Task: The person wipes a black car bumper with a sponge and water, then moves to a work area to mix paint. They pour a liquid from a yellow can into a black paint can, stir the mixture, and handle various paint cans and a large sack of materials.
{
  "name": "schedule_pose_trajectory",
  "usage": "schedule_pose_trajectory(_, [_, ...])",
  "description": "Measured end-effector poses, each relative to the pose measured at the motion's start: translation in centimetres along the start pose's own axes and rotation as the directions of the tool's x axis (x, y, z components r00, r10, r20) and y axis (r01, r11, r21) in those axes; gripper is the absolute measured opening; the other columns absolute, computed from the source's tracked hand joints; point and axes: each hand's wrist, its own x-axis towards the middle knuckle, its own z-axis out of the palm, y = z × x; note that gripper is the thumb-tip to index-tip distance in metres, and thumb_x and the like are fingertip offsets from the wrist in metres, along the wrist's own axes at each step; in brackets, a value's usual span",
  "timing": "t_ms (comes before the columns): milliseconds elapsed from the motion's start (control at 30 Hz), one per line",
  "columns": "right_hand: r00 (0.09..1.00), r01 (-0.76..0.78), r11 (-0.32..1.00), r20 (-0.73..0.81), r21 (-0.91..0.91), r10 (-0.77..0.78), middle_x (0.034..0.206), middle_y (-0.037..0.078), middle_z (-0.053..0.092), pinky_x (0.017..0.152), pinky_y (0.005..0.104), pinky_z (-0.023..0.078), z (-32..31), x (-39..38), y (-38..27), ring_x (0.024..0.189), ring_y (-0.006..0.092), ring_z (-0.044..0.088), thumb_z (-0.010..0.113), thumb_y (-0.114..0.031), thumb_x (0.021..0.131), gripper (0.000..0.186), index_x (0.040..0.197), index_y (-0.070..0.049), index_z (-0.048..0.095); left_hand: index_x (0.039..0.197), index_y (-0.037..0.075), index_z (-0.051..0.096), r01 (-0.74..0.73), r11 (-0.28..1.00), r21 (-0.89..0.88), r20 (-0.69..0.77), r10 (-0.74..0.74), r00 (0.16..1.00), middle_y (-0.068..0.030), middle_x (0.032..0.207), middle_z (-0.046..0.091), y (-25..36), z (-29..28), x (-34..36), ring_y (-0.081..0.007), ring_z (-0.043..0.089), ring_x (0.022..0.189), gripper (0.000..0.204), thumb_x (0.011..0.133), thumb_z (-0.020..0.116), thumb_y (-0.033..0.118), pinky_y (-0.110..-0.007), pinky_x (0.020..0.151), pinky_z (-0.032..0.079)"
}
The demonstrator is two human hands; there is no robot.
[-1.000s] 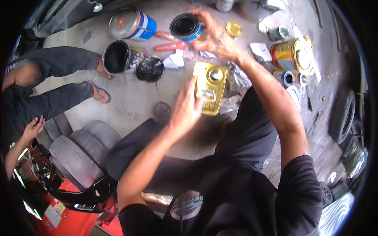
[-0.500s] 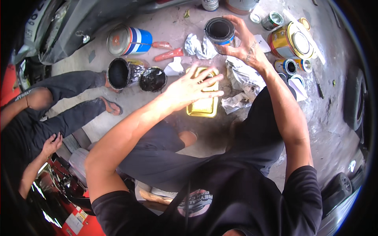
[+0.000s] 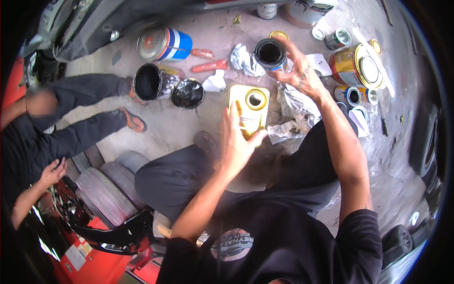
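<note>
My right hand [image 3: 300, 73] is curled around the side of an open paint can [image 3: 270, 53] with a dark inside and a blue label. It grips the can above the floor, its mouth facing up. My left hand [image 3: 238, 144] is at the near end of a yellow rectangular tin [image 3: 260, 111] with a round opening on top. Fingers lie along the tin's left side and the thumb is toward its right. The palm hides part of the tin, so how firm the grip is does not show. Crumpled paper [image 3: 298, 106] lies right of the tin.
Two black-coated open cans [image 3: 147, 81] stand at left, near a blue-and-white can [image 3: 177, 45] and red-handled tools [image 3: 209, 66]. A large yellow can [image 3: 347, 68] and smaller tins [image 3: 351, 96] are at right. Another person [image 3: 42, 123] sits at far left, beside stacked tyres [image 3: 106, 194].
My left hand has come down and back from above the tin to its near end, uncovering the round opening. My right hand keeps its hold on the paint can. The view has shifted slightly.
</note>
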Motion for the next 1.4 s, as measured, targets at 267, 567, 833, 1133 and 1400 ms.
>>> schedule_pose_trajectory(267, [0.997,0.056,0.995,-0.058,0.084,-0.051,0.144,0.012,0.057,0.116,0.0408,0.043,0.4,0.5,3.5,0.133,0.0224,0.056,0.085,-0.014,0.083,0.080,0.152,-0.005,0.046,0.145,0.002,0.057,0.143,0.989,-0.023,0.265,-0.132,0.955,-0.0172,0.119,0.073,-3.5,-7.5,2.8,-0.0262,0.070,0.105,0.042,0.107,0.052,0.019,-0.035,0.095,0.053])
schedule_pose_trajectory(567, [0.998,-0.055,0.976,-0.007,0.211,0.058,0.141,0.014,0.059,0.114,0.0419,0.048,0.7,0.4,6.0,0.128,0.0254,0.061,0.089,-0.015,0.080,0.086,0.152,-0.005,0.043,0.131,0.008,0.069,0.108,0.994,0.029,0.362,-0.111,0.926,-0.0227,0.120,0.070,-3.7,-8.8,1.8,-0.0367,0.070,0.108,0.037,0.097,0.055,0.009,-0.044,0.096,0.053])
schedule_pose_trajectory(833, [0.999,0.028,0.991,-0.025,0.135,-0.025,0.142,0.009,0.059,0.114,0.0373,0.044,1.3,1.2,5.5,0.131,0.0203,0.058,0.086,-0.008,0.082,0.083,0.153,-0.005,0.042,0.152,0.031,0.050,-0.753,0.315,0.577,0.537,0.548,0.641,-0.0077,0.170,0.029,-1.2,-6.0,5.5,-0.0334,0.020,0.160,0.068,0.088,0.071,0.025,-0.072,0.124,0.018])
schedule_pose_trajectory(1133, [0.997,-0.014,0.991,-0.078,0.137,0.024,0.142,0.010,0.059,0.119,0.0409,0.040,-0.1,0.6,2.1,0.137,0.0200,0.054,0.090,-0.023,0.076,0.091,0.151,-0.004,0.044,0.150,0.024,0.046,-0.935,-0.270,0.229,0.825,0.563,0.040,-0.0050,0.154,0.049,-0.9,-4.6,13.4,-0.0332,0.034,0.153,0.063,0.090,0.066,0.018,-0.064,0.128,0.018])
schedule_pose_trajectory(1400, [1.000,0.026,1.000,-0.015,0.016,-0.026,0.141,0.017,0.062,0.114,0.0511,0.044,0.2,0.3,1.3,0.133,0.0354,0.059,0.078,-0.011,0.079,0.077,0.149,-0.011,0.045,0.162,0.006,0.031,-0.687,0.469,0.556,0.599,0.348,0.722,-0.0253,0.144,0.048,-2.7,-7.7,4.1,-0.0427,0.046,0.134,0.123,0.062,0.094,0.037,-0.056,0.113,0.037])
